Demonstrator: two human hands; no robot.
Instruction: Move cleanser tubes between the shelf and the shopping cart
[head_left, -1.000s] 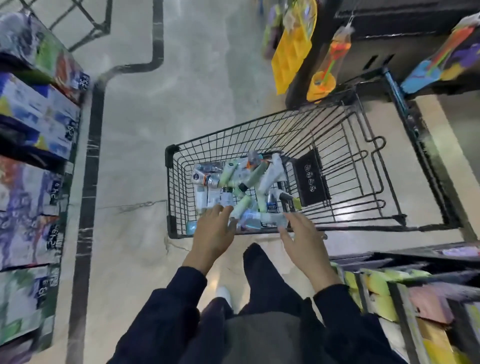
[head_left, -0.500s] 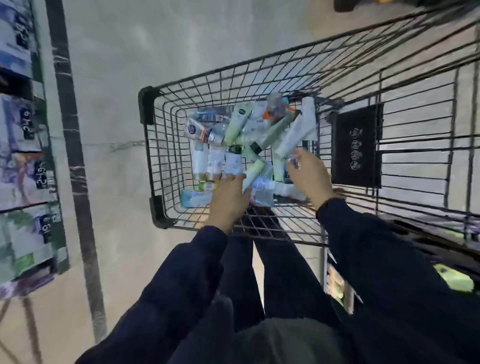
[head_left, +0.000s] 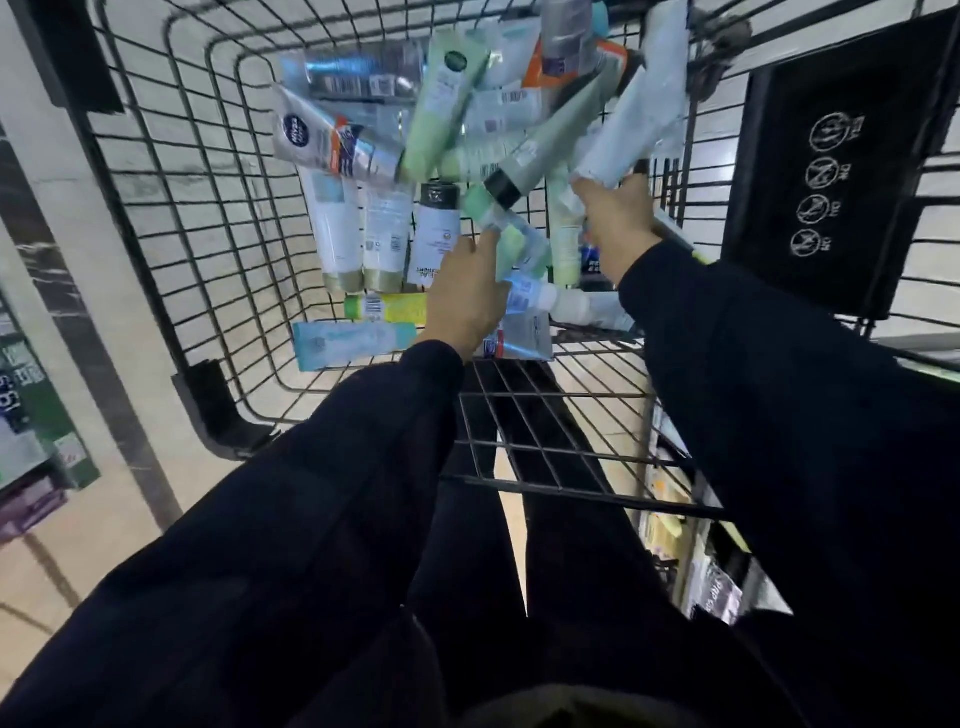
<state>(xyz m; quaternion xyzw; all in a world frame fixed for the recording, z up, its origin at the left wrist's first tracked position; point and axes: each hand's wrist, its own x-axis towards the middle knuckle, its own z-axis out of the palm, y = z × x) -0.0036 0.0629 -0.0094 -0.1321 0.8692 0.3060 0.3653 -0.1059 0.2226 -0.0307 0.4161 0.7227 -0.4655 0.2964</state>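
Far left, a shelf edge (head_left: 31, 415) with blurred packets and price tags, none readable. A dark stripe in the pale floor (head_left: 78, 291) runs alongside. Black wire shopping cart (head_left: 171, 218) next, its near corner capped by a black bumper (head_left: 218, 410). Cleanser tubes (head_left: 332, 223) lie heaped on the cart's floor: a silver tube with a round blue "NIVEA" badge (head_left: 317, 137), two white tubes side by side with gold caps toward the person, a yellow-green tube (head_left: 389, 307) and a pale blue one (head_left: 353, 338) lying crosswise at the near edge. Left hand (head_left: 465, 299), dark sleeve, is down among the pile, fingers curled around a light tube whose label is blurred. A grey-green tube with a black cap (head_left: 540, 150) slants across the heap, just beside both hands. Right hand (head_left: 618, 218) grips the low end of a white tube (head_left: 649, 98) tilted up toward the far wires. Far right, a black placard (head_left: 831, 171) on the cart carries four white round prohibition icons; its small lettering is illegible.
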